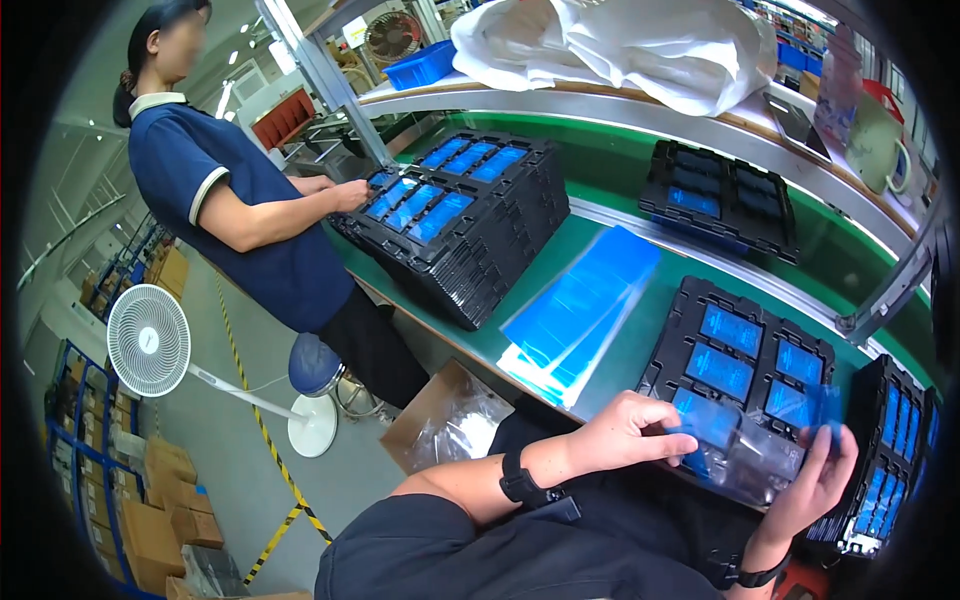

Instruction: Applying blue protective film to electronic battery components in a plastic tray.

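My left hand [640, 432] is closed in a pinch on the near-left edge of a clear plastic film [762, 462] with blue parts. The fingers of my right hand [815, 480] pinch the same film at its right side, where a blue strip [826, 405] stands up. Between both hands the film is stretched over the near edge of a black tray [680, 325]. Blue-faced flat pieces [718, 370] sit in the tray's pockets; the film and my hands partly hide the nearest ones.
Blue film sheets [570, 310] lie left of the tray. Beyond them rises a tall stack of black trays [500, 240], where a co-worker [240, 200] has both hands. More trays stand at the back [715, 205] and right [885, 440]. A carton [425, 425] holds clear plastic.
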{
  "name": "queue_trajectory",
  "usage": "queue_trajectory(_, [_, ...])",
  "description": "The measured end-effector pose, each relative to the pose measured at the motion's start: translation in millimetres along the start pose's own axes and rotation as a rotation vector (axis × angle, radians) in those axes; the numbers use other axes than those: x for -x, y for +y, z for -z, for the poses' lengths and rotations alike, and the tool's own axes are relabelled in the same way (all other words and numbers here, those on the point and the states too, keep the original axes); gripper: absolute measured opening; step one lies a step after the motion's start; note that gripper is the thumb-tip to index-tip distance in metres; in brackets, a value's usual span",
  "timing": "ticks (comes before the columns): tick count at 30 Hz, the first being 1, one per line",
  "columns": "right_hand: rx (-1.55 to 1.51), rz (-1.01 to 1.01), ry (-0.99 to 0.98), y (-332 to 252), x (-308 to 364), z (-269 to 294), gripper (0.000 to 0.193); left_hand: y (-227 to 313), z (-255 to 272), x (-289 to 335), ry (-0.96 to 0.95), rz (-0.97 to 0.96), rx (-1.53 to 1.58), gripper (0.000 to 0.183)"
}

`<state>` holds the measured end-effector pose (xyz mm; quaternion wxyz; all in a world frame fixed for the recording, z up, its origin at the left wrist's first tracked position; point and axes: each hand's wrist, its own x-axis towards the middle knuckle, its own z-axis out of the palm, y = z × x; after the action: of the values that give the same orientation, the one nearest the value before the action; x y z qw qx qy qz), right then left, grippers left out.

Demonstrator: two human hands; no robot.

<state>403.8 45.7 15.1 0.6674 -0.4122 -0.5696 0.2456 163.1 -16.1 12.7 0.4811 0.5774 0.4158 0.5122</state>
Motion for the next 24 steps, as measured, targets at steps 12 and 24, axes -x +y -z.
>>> queue_trajectory(12, [0.359,-0.148,-0.187,-7,-34,3,0.017,11,35,14,0.044,-0.324,-0.230,0.086])
queue_trajectory(24, [0.550,-0.311,-0.549,-18,-38,24,0.020,3,23,20,0.086,-0.227,-0.151,0.047])
